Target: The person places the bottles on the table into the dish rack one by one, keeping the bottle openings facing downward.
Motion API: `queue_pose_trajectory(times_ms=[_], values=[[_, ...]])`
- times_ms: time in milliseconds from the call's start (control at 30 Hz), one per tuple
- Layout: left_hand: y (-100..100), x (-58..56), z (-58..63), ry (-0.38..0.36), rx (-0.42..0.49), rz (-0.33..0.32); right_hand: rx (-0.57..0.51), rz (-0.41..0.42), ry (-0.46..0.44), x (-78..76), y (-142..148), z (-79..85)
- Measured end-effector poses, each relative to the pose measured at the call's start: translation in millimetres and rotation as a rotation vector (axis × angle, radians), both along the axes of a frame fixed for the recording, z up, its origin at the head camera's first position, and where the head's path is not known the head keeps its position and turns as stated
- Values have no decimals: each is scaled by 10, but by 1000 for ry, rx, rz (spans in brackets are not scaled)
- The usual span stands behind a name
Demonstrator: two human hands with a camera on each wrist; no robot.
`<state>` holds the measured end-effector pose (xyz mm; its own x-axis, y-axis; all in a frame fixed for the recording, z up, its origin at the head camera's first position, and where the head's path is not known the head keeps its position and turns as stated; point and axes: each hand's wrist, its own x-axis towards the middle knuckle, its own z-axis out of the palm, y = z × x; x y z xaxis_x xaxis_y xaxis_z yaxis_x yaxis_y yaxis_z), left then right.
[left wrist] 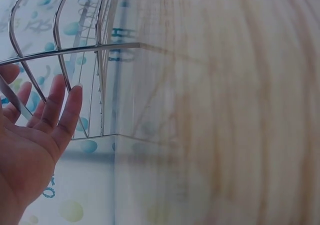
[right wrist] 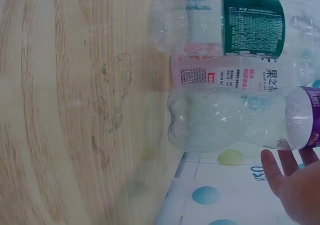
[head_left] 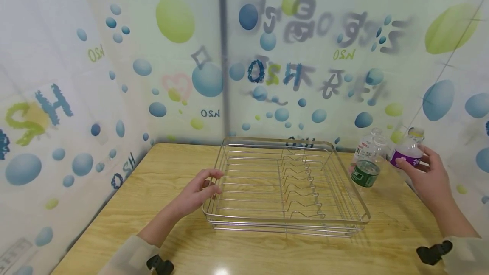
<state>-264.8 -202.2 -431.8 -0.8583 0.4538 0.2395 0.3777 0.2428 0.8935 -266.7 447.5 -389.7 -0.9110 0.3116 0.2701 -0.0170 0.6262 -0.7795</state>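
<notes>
A stainless steel wire dish rack [head_left: 286, 220] stands on the wooden table. My left hand [head_left: 196, 192] holds its left rim; in the left wrist view the fingers [left wrist: 67, 117] reach past the rack's side wires, with the flat rim between them and the thumb. At the far right, my right hand [head_left: 429, 177] grips a clear plastic bottle [head_left: 406, 156] round its purple label. That bottle [right wrist: 220, 120] is upright, though whether its base touches the table I cannot tell. Close to its left are a green-labelled clear bottle [head_left: 365, 174] and a bottle with pinkish print [head_left: 360, 152].
Inside the rack runs a row of zigzag wire dividers [head_left: 303, 181]. Patterned curtains [head_left: 183, 75] with blue and green dots enclose the wooden table [head_left: 275, 253] at the back and both sides. The bottles stand near the table's back right corner.
</notes>
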Motion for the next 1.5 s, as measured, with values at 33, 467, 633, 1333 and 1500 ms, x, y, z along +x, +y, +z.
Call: queue_pose_trajectory(times_ms=[33,467,633,1333,1500], values=[[1,1,0,1,0,3,3,-9,8,18,-3,12],[-1,-13,-29,10,17,-5,-5,-42,110,262,-193,206],[0,-13,-30,3,19,-1,-13,-7,162,334,-322,282],[9,-7,-16,-1,17,-1,1,302,363,532,-941,587],[7,-8,-26,0,28,-9,64,326,371,500,-1154,619]])
